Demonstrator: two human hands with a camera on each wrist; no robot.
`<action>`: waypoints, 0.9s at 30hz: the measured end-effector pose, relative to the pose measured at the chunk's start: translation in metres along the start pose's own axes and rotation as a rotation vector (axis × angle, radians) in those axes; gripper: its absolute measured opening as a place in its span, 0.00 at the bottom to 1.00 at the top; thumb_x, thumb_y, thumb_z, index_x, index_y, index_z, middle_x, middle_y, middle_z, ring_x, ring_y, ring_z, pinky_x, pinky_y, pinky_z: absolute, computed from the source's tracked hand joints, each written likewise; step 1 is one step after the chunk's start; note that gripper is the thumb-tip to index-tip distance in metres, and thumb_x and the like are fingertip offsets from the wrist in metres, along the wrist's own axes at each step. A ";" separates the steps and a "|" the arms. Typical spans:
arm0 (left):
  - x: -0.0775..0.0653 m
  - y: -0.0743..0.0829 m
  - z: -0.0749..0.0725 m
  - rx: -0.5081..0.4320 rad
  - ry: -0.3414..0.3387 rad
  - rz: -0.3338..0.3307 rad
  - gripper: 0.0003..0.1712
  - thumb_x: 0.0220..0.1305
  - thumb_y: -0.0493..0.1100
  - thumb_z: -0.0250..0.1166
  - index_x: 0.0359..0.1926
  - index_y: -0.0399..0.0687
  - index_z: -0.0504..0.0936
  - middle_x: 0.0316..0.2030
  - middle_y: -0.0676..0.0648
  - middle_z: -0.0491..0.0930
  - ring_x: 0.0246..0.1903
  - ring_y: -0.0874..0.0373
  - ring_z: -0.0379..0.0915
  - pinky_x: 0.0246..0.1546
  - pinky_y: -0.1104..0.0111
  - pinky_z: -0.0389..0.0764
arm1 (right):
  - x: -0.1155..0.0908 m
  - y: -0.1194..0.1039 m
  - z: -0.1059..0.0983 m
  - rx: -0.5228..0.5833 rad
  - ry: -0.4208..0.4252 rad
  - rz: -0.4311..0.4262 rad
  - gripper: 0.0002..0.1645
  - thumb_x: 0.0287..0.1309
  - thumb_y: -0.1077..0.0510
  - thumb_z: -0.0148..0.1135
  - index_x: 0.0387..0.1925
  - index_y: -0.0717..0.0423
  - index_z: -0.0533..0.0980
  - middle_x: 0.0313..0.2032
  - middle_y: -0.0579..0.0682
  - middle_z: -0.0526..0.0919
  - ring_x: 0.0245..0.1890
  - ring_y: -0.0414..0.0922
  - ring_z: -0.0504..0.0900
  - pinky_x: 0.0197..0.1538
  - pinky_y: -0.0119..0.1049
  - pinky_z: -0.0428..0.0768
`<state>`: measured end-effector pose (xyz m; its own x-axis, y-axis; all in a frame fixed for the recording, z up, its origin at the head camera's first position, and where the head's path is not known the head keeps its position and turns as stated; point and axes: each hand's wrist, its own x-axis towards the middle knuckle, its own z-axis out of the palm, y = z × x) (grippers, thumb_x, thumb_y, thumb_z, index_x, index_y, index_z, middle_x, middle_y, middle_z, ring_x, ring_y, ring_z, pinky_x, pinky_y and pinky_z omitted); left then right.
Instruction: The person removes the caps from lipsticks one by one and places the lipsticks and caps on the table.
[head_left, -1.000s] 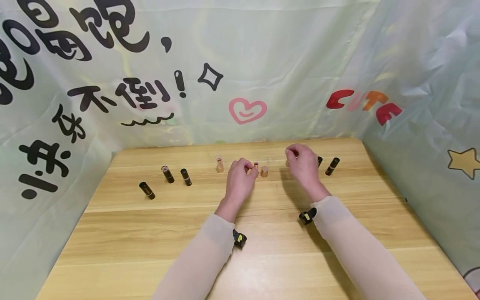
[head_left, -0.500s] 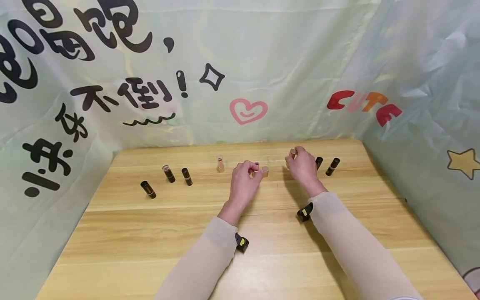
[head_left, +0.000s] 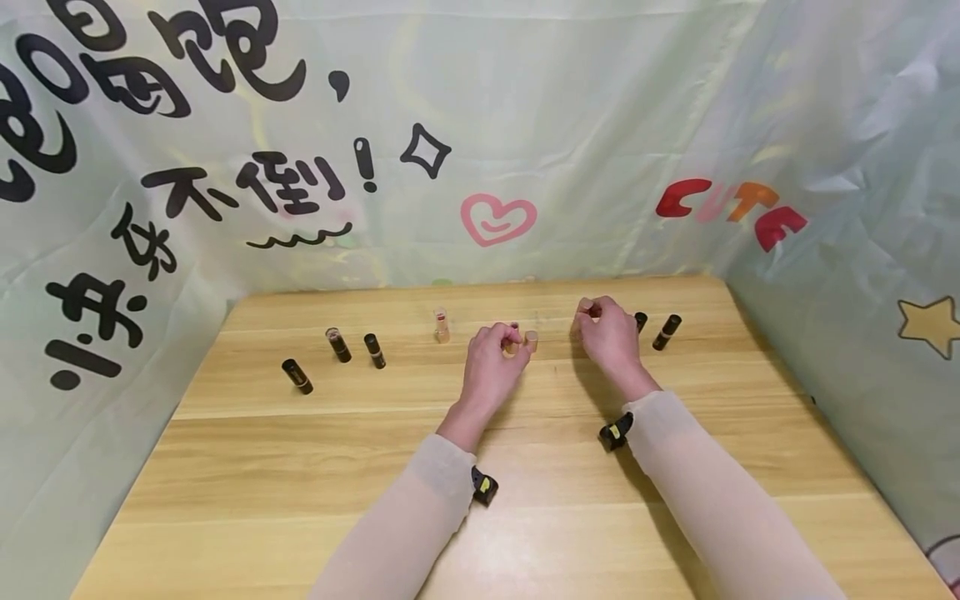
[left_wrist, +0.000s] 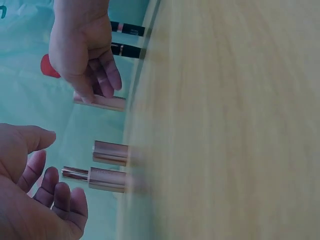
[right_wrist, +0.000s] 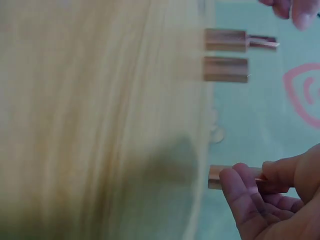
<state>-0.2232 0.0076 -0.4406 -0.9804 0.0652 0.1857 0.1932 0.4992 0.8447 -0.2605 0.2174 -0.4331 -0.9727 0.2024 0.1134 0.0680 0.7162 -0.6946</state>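
Observation:
My left hand (head_left: 491,362) hovers beside an uncapped rose-gold lipstick (left_wrist: 106,180), its thumb and fingers loosely bent and apart, with nothing between them. That lipstick stands upright, its shiny inner tube showing. Right next to it is a plain rose-gold cylinder (right_wrist: 226,69), also upright, about as tall as the lipstick's base. Farther right, my right hand (head_left: 609,337) pinches another rose-gold lipstick tube (right_wrist: 215,177) between thumb and fingers. The tube is upright with its lower end close to the tabletop; the fingers cover much of its upper part.
A clear-capped lipstick (head_left: 441,327) stands left of my left hand. Several black lipstick tubes, one of them here (head_left: 297,377), are at the table's left. Two more, including this black tube (head_left: 667,332), stand beyond my right hand. A printed cloth (head_left: 585,167) hangs behind the wooden table (head_left: 300,475).
My left hand has shifted slightly right, now overlapping the uncapped lipstick and reaching near the cylinder in the head view. The right hand has barely moved. The standing lipsticks keep their places.

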 end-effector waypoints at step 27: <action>-0.043 0.004 -0.040 -0.076 -0.224 -0.025 0.15 0.68 0.47 0.74 0.53 0.52 0.84 0.47 0.51 0.88 0.52 0.53 0.84 0.57 0.54 0.82 | -0.097 -0.051 0.014 0.373 -0.251 -0.306 0.16 0.64 0.61 0.74 0.52 0.55 0.85 0.45 0.51 0.89 0.44 0.47 0.84 0.49 0.44 0.83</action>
<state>-0.1785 -0.0278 -0.4252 -0.9672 0.2478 0.0555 0.1627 0.4369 0.8847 -0.1730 0.1521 -0.4183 -0.9620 -0.1764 0.2086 -0.2654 0.4227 -0.8665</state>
